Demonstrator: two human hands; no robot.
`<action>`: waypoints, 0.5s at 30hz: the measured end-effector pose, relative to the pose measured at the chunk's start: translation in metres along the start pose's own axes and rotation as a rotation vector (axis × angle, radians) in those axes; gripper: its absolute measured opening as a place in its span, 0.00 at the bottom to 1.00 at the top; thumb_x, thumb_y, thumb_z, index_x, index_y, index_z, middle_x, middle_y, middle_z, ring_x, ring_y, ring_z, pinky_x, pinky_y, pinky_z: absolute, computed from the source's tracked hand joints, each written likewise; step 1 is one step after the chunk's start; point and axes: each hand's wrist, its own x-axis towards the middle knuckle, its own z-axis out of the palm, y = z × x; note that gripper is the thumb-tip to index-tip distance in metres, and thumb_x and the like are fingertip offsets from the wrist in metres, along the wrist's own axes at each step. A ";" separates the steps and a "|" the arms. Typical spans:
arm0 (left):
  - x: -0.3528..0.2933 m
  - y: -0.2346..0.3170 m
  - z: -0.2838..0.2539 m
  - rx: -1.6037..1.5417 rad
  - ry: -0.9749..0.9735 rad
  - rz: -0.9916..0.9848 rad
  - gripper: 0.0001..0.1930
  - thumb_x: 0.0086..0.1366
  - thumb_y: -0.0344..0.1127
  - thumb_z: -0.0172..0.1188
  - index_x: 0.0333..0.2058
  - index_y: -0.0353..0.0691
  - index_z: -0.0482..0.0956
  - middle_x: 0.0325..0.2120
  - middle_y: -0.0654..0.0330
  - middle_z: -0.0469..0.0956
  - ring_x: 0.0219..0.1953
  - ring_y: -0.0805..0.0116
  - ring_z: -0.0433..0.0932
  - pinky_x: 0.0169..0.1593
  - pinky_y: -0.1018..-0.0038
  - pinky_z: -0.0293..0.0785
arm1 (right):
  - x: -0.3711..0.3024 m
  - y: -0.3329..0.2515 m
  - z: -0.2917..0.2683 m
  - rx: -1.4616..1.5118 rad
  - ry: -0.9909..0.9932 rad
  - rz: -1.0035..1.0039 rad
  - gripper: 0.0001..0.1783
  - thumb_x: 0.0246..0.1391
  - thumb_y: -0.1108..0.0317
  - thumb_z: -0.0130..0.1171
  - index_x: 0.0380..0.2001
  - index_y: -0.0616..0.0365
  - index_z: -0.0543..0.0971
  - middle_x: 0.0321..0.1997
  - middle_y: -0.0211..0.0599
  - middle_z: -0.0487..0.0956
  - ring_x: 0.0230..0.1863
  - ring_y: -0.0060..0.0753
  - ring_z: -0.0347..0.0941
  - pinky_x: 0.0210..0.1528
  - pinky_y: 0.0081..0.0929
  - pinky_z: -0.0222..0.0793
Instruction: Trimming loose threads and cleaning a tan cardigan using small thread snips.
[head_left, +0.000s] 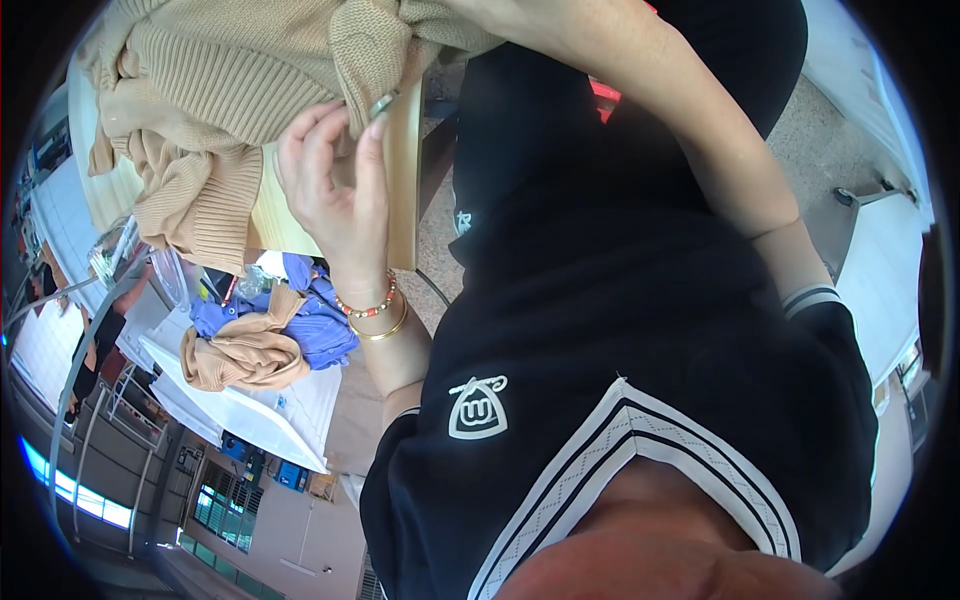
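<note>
A tan ribbed knit sweater (235, 75) lies bunched over the pale wooden table (403, 190) at the upper left. My left hand (335, 185), with a beaded bracelet and a gold bangle at its wrist, has its fingers and thumb curled round a hanging fold of the knit. At the thumb tip shows a small silvery metal piece (384, 103), too small to name. My right forearm reaches across from the right, and my right hand (490, 12) rests at the sweater's top edge. The picture's upper rim cuts off its fingers.
Left of my left arm, a white table (310, 415) bears a tan knit piece (245, 355) and blue cloth (320, 320). A curved grey tube (75, 370) rises at the far left. A white wheeled table (880, 270) stands on the right. Someone in dark clothes (98, 345) is at the far left.
</note>
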 end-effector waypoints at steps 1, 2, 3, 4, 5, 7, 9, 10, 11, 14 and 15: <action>0.001 -0.003 0.000 -0.121 0.015 -0.081 0.11 0.59 0.28 0.66 0.40 0.34 0.78 0.38 0.58 0.77 0.39 0.70 0.72 0.43 0.76 0.69 | -0.001 0.002 0.001 -0.003 0.000 -0.003 0.12 0.50 0.65 0.60 0.34 0.64 0.80 0.30 0.52 0.77 0.35 0.53 0.77 0.39 0.42 0.73; 0.004 -0.001 0.000 -0.243 0.030 -0.161 0.09 0.61 0.28 0.65 0.40 0.34 0.78 0.37 0.60 0.77 0.37 0.73 0.72 0.42 0.78 0.69 | -0.003 0.007 0.003 -0.010 0.057 -0.049 0.12 0.50 0.66 0.60 0.35 0.64 0.80 0.31 0.52 0.77 0.36 0.53 0.77 0.39 0.41 0.73; 0.003 0.007 -0.003 -0.665 0.036 -0.396 0.08 0.65 0.29 0.62 0.41 0.33 0.78 0.35 0.64 0.78 0.35 0.79 0.71 0.41 0.83 0.66 | -0.005 0.011 0.002 -0.017 0.116 -0.094 0.12 0.50 0.67 0.60 0.36 0.64 0.80 0.31 0.53 0.78 0.36 0.53 0.77 0.39 0.40 0.73; 0.010 0.014 -0.012 -0.800 0.034 -0.395 0.09 0.66 0.29 0.61 0.42 0.33 0.77 0.35 0.65 0.78 0.35 0.81 0.71 0.41 0.84 0.65 | -0.006 0.011 0.000 -0.015 0.117 -0.101 0.12 0.50 0.67 0.60 0.36 0.64 0.80 0.31 0.53 0.78 0.36 0.53 0.77 0.39 0.40 0.73; 0.015 0.017 -0.018 -0.935 0.031 -0.390 0.09 0.67 0.30 0.59 0.43 0.32 0.77 0.35 0.66 0.78 0.34 0.82 0.71 0.41 0.85 0.64 | -0.007 0.010 -0.003 0.053 0.117 -0.079 0.14 0.50 0.68 0.60 0.38 0.64 0.80 0.32 0.53 0.78 0.36 0.53 0.77 0.40 0.39 0.73; 0.022 0.012 -0.020 -0.971 0.064 -0.369 0.12 0.69 0.29 0.57 0.48 0.29 0.75 0.38 0.61 0.79 0.39 0.79 0.73 0.45 0.83 0.67 | -0.007 0.012 -0.013 0.144 0.138 -0.129 0.17 0.51 0.69 0.61 0.45 0.64 0.79 0.33 0.49 0.78 0.34 0.46 0.78 0.38 0.34 0.72; 0.034 0.027 -0.020 -0.996 0.149 -0.323 0.15 0.69 0.28 0.55 0.51 0.27 0.72 0.41 0.57 0.79 0.43 0.76 0.75 0.50 0.80 0.68 | -0.010 0.005 -0.019 0.175 0.142 -0.028 0.17 0.52 0.68 0.62 0.45 0.64 0.79 0.33 0.47 0.78 0.33 0.41 0.77 0.37 0.31 0.72; 0.037 0.027 -0.019 -1.005 0.108 -0.281 0.17 0.70 0.28 0.53 0.54 0.26 0.70 0.45 0.54 0.78 0.47 0.74 0.75 0.55 0.78 0.67 | -0.012 -0.002 -0.024 0.202 0.145 0.084 0.18 0.52 0.68 0.63 0.46 0.64 0.79 0.33 0.45 0.79 0.32 0.35 0.77 0.36 0.28 0.72; 0.041 0.027 -0.018 -1.007 0.106 -0.275 0.17 0.70 0.28 0.53 0.54 0.26 0.70 0.45 0.54 0.78 0.47 0.74 0.75 0.55 0.78 0.67 | -0.013 -0.008 -0.027 0.244 0.193 -0.006 0.18 0.51 0.69 0.66 0.46 0.64 0.79 0.33 0.41 0.79 0.32 0.28 0.75 0.33 0.23 0.70; 0.048 0.031 -0.014 -1.015 0.090 -0.247 0.17 0.70 0.28 0.51 0.55 0.26 0.69 0.47 0.53 0.77 0.48 0.75 0.74 0.56 0.78 0.66 | -0.010 -0.015 -0.021 0.520 0.220 -0.200 0.21 0.48 0.75 0.67 0.47 0.62 0.79 0.35 0.38 0.80 0.32 0.27 0.75 0.34 0.22 0.70; 0.049 0.034 -0.012 -1.001 0.081 -0.237 0.18 0.70 0.28 0.50 0.56 0.27 0.68 0.48 0.53 0.76 0.49 0.74 0.74 0.56 0.78 0.65 | -0.011 -0.008 -0.023 0.383 0.104 -0.305 0.21 0.45 0.80 0.64 0.47 0.62 0.78 0.38 0.39 0.81 0.34 0.31 0.76 0.36 0.23 0.71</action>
